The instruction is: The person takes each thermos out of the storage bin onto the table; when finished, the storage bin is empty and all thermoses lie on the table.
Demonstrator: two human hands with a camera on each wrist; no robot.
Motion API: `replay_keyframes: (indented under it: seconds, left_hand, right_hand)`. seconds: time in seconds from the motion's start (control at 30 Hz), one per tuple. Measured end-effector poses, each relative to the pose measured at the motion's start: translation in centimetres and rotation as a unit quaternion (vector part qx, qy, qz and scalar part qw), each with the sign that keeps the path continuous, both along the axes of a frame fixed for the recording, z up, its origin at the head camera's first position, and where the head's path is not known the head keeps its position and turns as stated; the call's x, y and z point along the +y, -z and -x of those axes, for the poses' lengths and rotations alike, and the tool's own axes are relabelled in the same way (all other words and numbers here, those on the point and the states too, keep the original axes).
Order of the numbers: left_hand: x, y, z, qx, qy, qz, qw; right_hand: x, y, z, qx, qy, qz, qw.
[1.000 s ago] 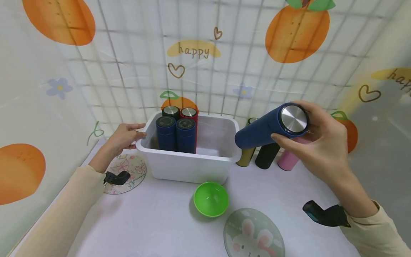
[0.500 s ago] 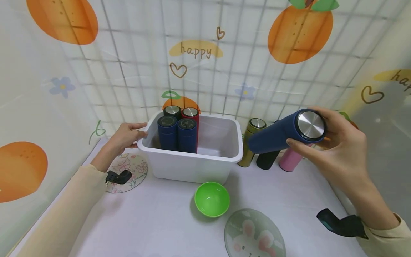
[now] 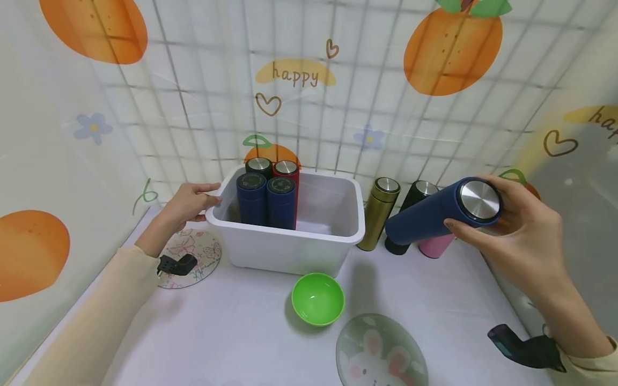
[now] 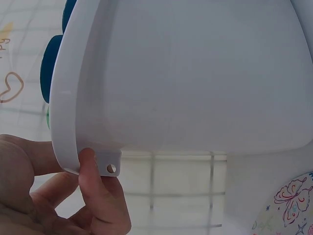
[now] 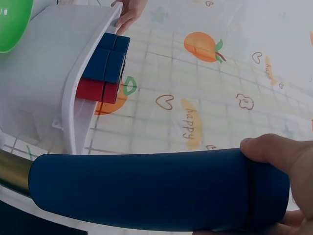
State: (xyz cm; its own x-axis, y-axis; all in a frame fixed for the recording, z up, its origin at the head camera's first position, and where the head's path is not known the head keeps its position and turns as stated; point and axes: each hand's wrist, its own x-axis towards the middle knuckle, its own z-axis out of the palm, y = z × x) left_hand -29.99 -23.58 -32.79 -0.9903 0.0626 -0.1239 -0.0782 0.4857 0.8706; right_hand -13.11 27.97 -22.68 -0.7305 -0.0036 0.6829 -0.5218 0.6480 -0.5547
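Observation:
My right hand holds a blue thermos flask near its capped end. The flask is tilted almost level in the air, steel lid towards me and base pointing left. My left hand grips the left end rim of a white plastic tub; in the left wrist view the fingers are curled at the rim beside a small holed tab. Inside the tub's left half stand two blue flasks, a red flask and a black one with a steel lid.
Right of the tub stand a gold flask, a black flask and a pink flask, the last partly hidden. A green bowl and rabbit-print mat lie in front, a butterfly-print round mat at left. A covered grid wall rises behind.
My right hand has carried the blue flask rightward and slightly down, away from the tub, uncovering the gold and black flasks more. The left hand keeps its grip on the rim.

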Motion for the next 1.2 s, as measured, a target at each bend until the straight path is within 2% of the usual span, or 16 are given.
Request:
replay_keyframes:
  seconds: [0.3, 0.63, 0.8, 1.2]
  left_hand:
    - [0.1, -0.2, -0.1, 0.000, -0.002, 0.005, 1.0000]
    - [-0.1, 0.0, -0.1, 0.001, 0.004, 0.002, 1.0000]
    - [-0.1, -0.1, -0.1, 0.001, 0.008, 0.000, 1.0000]
    - [-0.1, -0.1, -0.1, 0.004, 0.010, 0.004, 0.9999]
  right_hand:
    - [1.6, 0.8, 0.0, -0.009, 0.023, -0.008, 0.9997]
    - [3.5, 1.6, 0.1, -0.041, 0.094, -0.041, 0.9939]
    - [4.3, 1.9, 0.2, -0.068, 0.130, -0.055, 0.9877]
    - [6.5, 2.7, 0.8, -0.113, 0.156, -0.045, 0.9802]
